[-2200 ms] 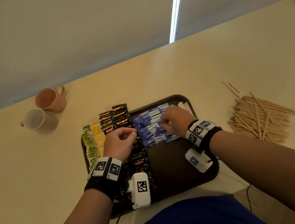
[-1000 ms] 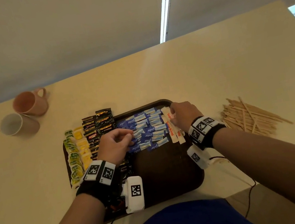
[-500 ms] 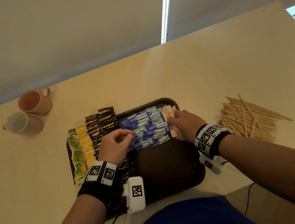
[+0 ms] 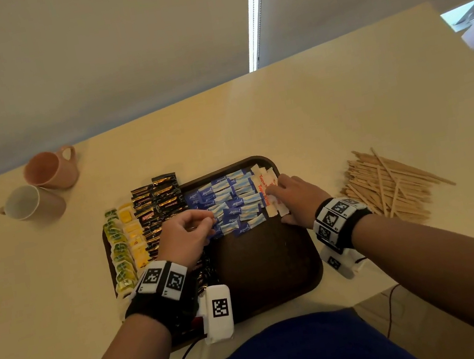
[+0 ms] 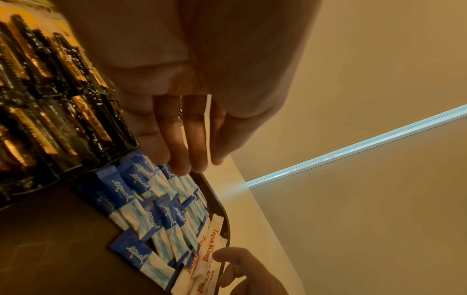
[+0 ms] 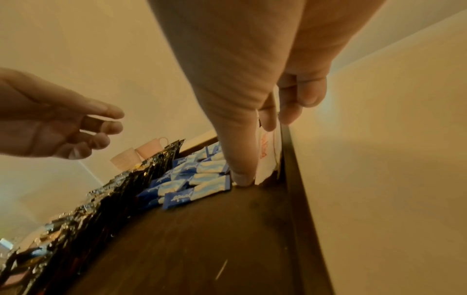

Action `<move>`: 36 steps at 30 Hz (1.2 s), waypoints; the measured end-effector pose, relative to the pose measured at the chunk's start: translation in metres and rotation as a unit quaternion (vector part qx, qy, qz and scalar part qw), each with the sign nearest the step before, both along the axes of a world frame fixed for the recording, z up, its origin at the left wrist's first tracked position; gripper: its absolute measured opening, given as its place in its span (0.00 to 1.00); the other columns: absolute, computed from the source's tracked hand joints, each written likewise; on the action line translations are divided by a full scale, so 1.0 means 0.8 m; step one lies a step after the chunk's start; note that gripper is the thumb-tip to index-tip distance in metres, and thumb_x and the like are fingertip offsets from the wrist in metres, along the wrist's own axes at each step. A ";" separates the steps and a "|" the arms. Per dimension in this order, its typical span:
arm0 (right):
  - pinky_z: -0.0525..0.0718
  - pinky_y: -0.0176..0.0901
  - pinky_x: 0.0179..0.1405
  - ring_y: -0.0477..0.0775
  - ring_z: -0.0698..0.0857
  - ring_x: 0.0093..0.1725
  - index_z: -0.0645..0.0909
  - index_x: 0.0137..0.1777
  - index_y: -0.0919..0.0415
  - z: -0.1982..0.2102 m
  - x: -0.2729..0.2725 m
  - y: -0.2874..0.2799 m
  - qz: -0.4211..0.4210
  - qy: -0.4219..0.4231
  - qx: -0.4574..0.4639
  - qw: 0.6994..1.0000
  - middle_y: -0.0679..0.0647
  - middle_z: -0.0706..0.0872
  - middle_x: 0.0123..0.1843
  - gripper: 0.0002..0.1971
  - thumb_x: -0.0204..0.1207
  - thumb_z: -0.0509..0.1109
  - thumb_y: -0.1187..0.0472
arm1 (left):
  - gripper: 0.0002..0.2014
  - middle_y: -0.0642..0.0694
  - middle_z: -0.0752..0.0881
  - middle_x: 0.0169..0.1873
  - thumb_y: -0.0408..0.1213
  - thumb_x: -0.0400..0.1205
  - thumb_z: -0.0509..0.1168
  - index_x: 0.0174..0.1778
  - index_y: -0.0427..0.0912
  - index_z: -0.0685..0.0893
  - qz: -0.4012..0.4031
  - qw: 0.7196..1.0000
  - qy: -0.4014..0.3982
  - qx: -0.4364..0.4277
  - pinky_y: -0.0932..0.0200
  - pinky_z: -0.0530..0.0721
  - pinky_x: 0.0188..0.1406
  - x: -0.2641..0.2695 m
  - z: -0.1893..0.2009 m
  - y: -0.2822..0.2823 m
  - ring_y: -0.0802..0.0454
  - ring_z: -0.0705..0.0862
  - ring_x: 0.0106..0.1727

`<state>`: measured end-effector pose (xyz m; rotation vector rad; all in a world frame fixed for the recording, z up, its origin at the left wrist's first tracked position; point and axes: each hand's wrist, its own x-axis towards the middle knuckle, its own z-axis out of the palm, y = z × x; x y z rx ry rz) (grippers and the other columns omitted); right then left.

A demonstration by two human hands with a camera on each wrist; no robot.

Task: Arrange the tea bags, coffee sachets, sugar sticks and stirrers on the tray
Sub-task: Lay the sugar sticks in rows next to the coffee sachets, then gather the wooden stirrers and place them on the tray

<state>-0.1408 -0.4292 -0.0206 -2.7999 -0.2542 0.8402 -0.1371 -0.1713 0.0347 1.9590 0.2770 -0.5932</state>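
Squaring white sugar sticks [image 4: 271, 195] along the tray [image 4: 263, 266] edge

Right hand [image 4: 296, 197] pinches them, long axes front-to-back; stirrers [image 4: 388, 184] lie beyond the tray's right rim; left hand [image 4: 185, 236] loosely curled, empty.

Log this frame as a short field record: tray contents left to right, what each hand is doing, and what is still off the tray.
tray: dark brown, near half bare
contents, left to right: tea bags, black coffee sachets, blue sweetener sachets, white sugar sticks
left hand: fingers curled over the blue sachets; grip unclear
right hand: holds the white sugar sticks against the tray's right rim
off tray: wooden stirrers piled on the table, right of tray
other: two mugs, far left
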 end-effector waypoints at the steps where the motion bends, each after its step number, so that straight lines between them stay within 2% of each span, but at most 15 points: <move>1: 0.79 0.50 0.68 0.57 0.73 0.71 0.63 0.79 0.51 0.002 -0.003 -0.004 -0.012 -0.005 0.003 1.000 0.55 0.71 0.74 0.38 0.73 0.78 0.51 | 0.08 0.48 0.91 0.45 0.31 0.85 0.67 0.48 0.48 0.88 -0.003 1.000 0.001 0.002 0.60 0.87 0.41 0.001 -0.001 -0.003 0.52 0.91 0.46; 4: 0.77 0.51 0.69 0.57 0.73 0.70 0.65 0.79 0.52 0.007 -0.015 -0.028 -0.044 -0.024 -0.004 0.999 0.54 0.74 0.72 0.38 0.72 0.78 0.45 | 0.07 0.48 0.91 0.46 0.32 0.84 0.68 0.48 0.48 0.89 -0.014 1.000 0.009 0.002 0.54 0.90 0.47 0.004 -0.006 -0.017 0.52 0.91 0.47; 6: 0.73 0.53 0.73 0.58 0.70 0.73 0.64 0.80 0.53 0.009 -0.027 -0.057 -0.072 -0.025 -0.023 0.997 0.55 0.73 0.75 0.43 0.69 0.79 0.42 | 0.06 0.47 0.91 0.46 0.31 0.84 0.68 0.49 0.46 0.89 -0.031 0.999 0.023 -0.005 0.55 0.90 0.48 0.007 -0.011 -0.033 0.51 0.90 0.47; 8: 0.65 0.57 0.81 0.61 0.63 0.81 0.58 0.84 0.55 0.005 -0.040 -0.096 -0.106 -0.019 -0.059 0.992 0.57 0.66 0.81 0.54 0.64 0.81 0.37 | 0.06 0.46 0.91 0.46 0.31 0.84 0.68 0.49 0.46 0.89 -0.059 0.998 0.029 -0.004 0.56 0.89 0.45 0.012 -0.017 -0.052 0.50 0.91 0.47; 10: 0.56 0.60 0.85 0.64 0.52 0.86 0.48 0.86 0.57 0.004 -0.055 -0.138 -0.130 -0.006 -0.107 0.986 0.60 0.54 0.87 0.65 0.58 0.80 0.30 | 0.07 0.45 0.92 0.45 0.32 0.84 0.68 0.48 0.47 0.89 -0.078 0.996 0.036 0.000 0.57 0.88 0.42 0.017 -0.026 -0.072 0.50 0.91 0.46; 13: 0.49 0.63 0.86 0.65 0.41 0.87 0.36 0.87 0.58 0.005 -0.073 -0.194 -0.183 0.049 -0.145 0.971 0.60 0.39 0.88 0.73 0.55 0.81 0.29 | 0.07 0.46 0.92 0.44 0.33 0.84 0.69 0.45 0.49 0.90 -0.099 0.994 0.047 0.008 0.51 0.90 0.47 0.020 -0.036 -0.101 0.48 0.91 0.47; 15: 0.46 0.65 0.85 0.65 0.39 0.87 0.32 0.86 0.56 0.006 -0.082 -0.221 -0.212 0.079 -0.150 0.963 0.59 0.35 0.88 0.76 0.52 0.81 0.27 | 0.07 0.46 0.92 0.43 0.32 0.83 0.69 0.44 0.48 0.90 -0.121 0.991 0.049 0.014 0.49 0.91 0.49 0.020 -0.040 -0.121 0.47 0.91 0.46; 17: 0.47 0.65 0.85 0.65 0.41 0.87 0.32 0.86 0.55 0.001 -0.088 -0.238 -0.231 0.087 -0.142 0.959 0.58 0.37 0.88 0.77 0.50 0.80 0.25 | 0.08 0.45 0.92 0.43 0.32 0.84 0.69 0.44 0.49 0.90 -0.141 0.988 0.054 0.018 0.50 0.90 0.47 0.019 -0.042 -0.142 0.46 0.91 0.46; 20: 0.61 0.63 0.81 0.66 0.57 0.83 0.42 0.85 0.57 -0.009 -0.091 -0.247 -0.223 0.059 -0.132 0.964 0.59 0.54 0.84 0.73 0.49 0.80 0.25 | 0.07 0.45 0.92 0.43 0.32 0.84 0.69 0.44 0.49 0.89 -0.157 0.986 0.062 0.016 0.52 0.89 0.45 0.020 -0.041 -0.173 0.46 0.91 0.46; 23: 0.74 0.61 0.70 0.65 0.68 0.73 0.56 0.80 0.58 -0.014 -0.086 -0.249 -0.203 0.029 -0.119 0.972 0.57 0.65 0.74 0.61 0.53 0.82 0.29 | 0.06 0.46 0.91 0.42 0.31 0.84 0.68 0.45 0.47 0.88 -0.171 0.983 0.059 0.018 0.54 0.89 0.43 0.017 -0.039 -0.198 0.48 0.90 0.45; 25: 0.76 0.60 0.66 0.64 0.70 0.69 0.65 0.74 0.59 -0.015 -0.077 -0.249 -0.193 0.024 -0.112 0.974 0.57 0.68 0.70 0.51 0.59 0.81 0.32 | 0.07 0.46 0.91 0.42 0.31 0.84 0.68 0.46 0.47 0.88 -0.182 0.982 0.053 0.026 0.54 0.90 0.45 0.013 -0.038 -0.209 0.49 0.90 0.45; 28: 0.76 0.59 0.64 0.64 0.71 0.68 0.70 0.71 0.60 -0.015 -0.062 -0.247 -0.189 0.032 -0.091 0.977 0.58 0.69 0.70 0.40 0.66 0.79 0.38 | 0.07 0.47 0.91 0.44 0.32 0.85 0.68 0.47 0.48 0.87 -0.190 0.980 0.057 0.035 0.54 0.90 0.46 0.009 -0.035 -0.218 0.50 0.90 0.46; 31: 0.76 0.58 0.63 0.64 0.71 0.67 0.70 0.70 0.61 -0.016 -0.052 -0.246 -0.176 0.028 -0.078 0.981 0.59 0.70 0.70 0.36 0.68 0.78 0.43 | 0.07 0.46 0.91 0.45 0.31 0.85 0.67 0.47 0.47 0.87 -0.187 0.980 0.054 0.042 0.53 0.90 0.47 0.007 -0.033 -0.224 0.49 0.90 0.46; 36: 0.77 0.55 0.61 0.62 0.73 0.65 0.70 0.70 0.62 -0.018 -0.044 -0.243 -0.161 0.004 -0.067 0.985 0.59 0.72 0.68 0.32 0.71 0.77 0.51 | 0.06 0.46 0.91 0.46 0.31 0.85 0.66 0.51 0.44 0.88 -0.170 0.983 0.054 0.042 0.58 0.89 0.44 0.005 -0.029 -0.227 0.51 0.90 0.47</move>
